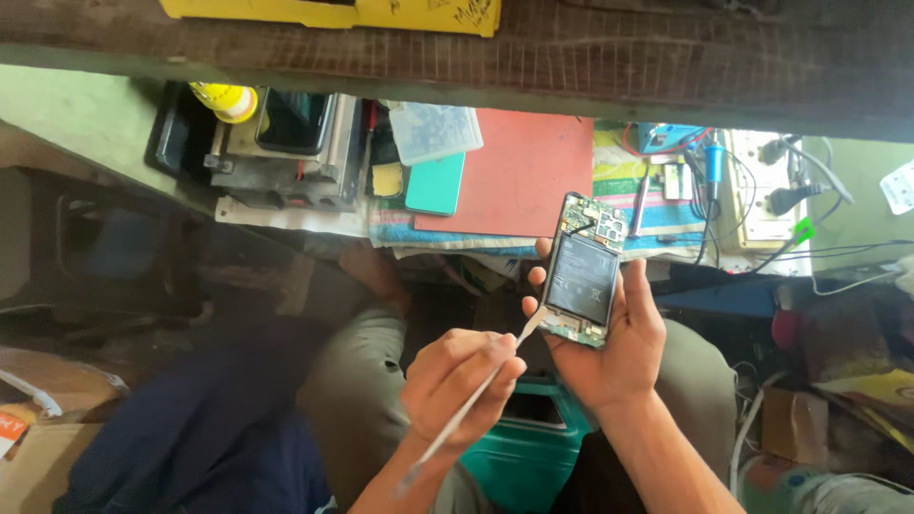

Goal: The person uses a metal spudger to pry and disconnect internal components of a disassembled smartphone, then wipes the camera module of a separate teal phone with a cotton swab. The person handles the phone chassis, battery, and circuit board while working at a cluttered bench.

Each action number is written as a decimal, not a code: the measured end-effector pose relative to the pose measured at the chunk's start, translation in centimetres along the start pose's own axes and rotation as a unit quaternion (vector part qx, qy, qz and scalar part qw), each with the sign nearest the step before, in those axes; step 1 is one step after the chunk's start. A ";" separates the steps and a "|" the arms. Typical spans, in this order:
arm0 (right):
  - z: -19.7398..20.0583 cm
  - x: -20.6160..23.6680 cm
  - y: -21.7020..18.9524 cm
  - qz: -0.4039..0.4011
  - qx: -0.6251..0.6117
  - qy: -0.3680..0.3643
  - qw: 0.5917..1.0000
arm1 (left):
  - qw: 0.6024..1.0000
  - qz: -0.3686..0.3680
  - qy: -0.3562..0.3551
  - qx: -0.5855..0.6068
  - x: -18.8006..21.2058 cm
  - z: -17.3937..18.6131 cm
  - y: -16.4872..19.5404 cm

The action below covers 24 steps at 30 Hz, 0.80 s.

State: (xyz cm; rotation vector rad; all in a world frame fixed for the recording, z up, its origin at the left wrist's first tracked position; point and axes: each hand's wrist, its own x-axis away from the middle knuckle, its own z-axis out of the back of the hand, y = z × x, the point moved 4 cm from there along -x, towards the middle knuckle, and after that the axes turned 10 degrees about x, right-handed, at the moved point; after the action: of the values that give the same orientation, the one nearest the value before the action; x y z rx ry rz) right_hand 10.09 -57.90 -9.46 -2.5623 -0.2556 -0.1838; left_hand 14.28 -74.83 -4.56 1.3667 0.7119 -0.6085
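On the bench at 12 o'clock lies one red mat (519, 171). My right hand (609, 338) grips one opened phone (583, 273), at 3 o'clock from my left hand (457, 385), which pinches one thin metal tool (476, 398), tip touching the phone's bottom edge.

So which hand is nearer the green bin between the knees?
Left. The left hand, holding the thin metal pry tool, sits just above the green bin; the right hand holds the opened phone higher up.

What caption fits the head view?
Right hand holds an opened phone; left hand sets a thin metal tool at its lower edge.
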 end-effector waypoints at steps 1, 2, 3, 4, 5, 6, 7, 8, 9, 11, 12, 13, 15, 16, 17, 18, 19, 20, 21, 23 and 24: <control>0.0 0.0 0.1 -0.001 0.001 0.004 1.000 | 1.000 -0.012 -0.012 -0.023 -0.1 0.0 0.1; 0.0 0.1 0.2 -0.004 0.003 0.007 1.000 | 0.998 -0.023 -0.024 -0.047 -0.2 -0.1 0.2; -0.1 0.1 0.3 -0.006 0.004 0.010 1.000 | 0.998 -0.022 -0.030 -0.052 -0.3 -0.1 0.2; -0.2 0.0 0.3 -0.004 0.009 0.008 1.000 | 0.997 -0.024 -0.036 -0.057 -0.4 -0.2 0.2; -0.3 -0.1 0.2 -0.002 0.014 0.007 1.000 | 0.997 -0.024 -0.041 -0.061 -0.5 -0.2 0.1; -0.4 -0.2 0.2 0.001 0.020 0.005 1.000 | 0.997 -0.020 -0.047 -0.062 -0.6 -0.3 0.0; -0.5 -0.3 0.2 0.001 0.018 0.010 1.000 | 0.997 -0.017 -0.053 -0.062 -0.7 -0.4 0.0; -0.5 -0.3 0.2 0.000 0.016 0.015 1.000 | 0.996 -0.013 -0.059 -0.062 -0.7 -0.5 -0.1; -0.5 -0.3 0.2 -0.002 0.014 0.021 1.000 | 0.996 -0.010 -0.056 -0.066 -0.8 -0.6 -0.2; -0.6 -0.3 0.2 -0.007 0.021 0.027 0.999 | 0.996 -0.005 -0.051 -0.075 -0.9 -0.6 -0.2; -0.5 -0.3 0.2 -0.009 0.024 0.031 0.999 | 0.996 0.003 -0.050 -0.070 -0.8 -0.6 -0.2; -0.6 -0.3 0.2 -0.008 0.029 0.032 0.999 | 0.997 0.011 -0.050 -0.065 -0.8 -0.5 -0.2; -0.6 -0.2 0.2 -0.006 0.041 0.035 0.999 | 0.997 0.024 -0.049 -0.062 -0.8 -0.5 -0.3; -0.6 -0.1 0.3 -0.008 0.040 0.037 0.998 | 0.996 0.026 -0.048 -0.064 -0.7 -0.5 -0.3; -0.6 -0.1 0.2 -0.010 0.040 0.039 0.998 | 0.996 0.028 -0.046 -0.065 -0.7 -0.6 -0.3; -0.6 -0.1 0.2 -0.012 0.041 0.040 0.998 | 0.996 0.030 -0.045 -0.065 -0.7 -0.7 -0.3; -0.7 -0.1 0.2 -0.010 0.045 0.038 0.998 | 0.997 0.031 -0.044 -0.064 -0.7 -0.7 -0.3; -0.7 -0.1 0.3 -0.008 0.049 0.035 0.998 | 0.997 0.032 -0.043 -0.062 -0.8 -0.7 -0.3; -0.7 -0.1 0.3 -0.007 0.053 0.033 0.998 | 0.997 0.035 -0.042 -0.063 -0.8 -0.7 -0.3; -1.0 -0.1 0.3 0.034 0.089 0.006 0.995 | 0.996 0.041 -0.040 -0.064 -1.0 -0.6 -0.2; -1.2 -0.1 0.4 0.054 0.108 -0.007 0.993 | 0.996 0.042 -0.041 -0.063 -1.1 -0.6 -0.2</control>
State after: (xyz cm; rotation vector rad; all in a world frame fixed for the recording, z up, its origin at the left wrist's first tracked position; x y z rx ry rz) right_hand 9.94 -58.87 -8.68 -2.3563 -0.1345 -0.0913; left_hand 13.35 -74.30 -3.85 1.2412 0.6126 -0.5409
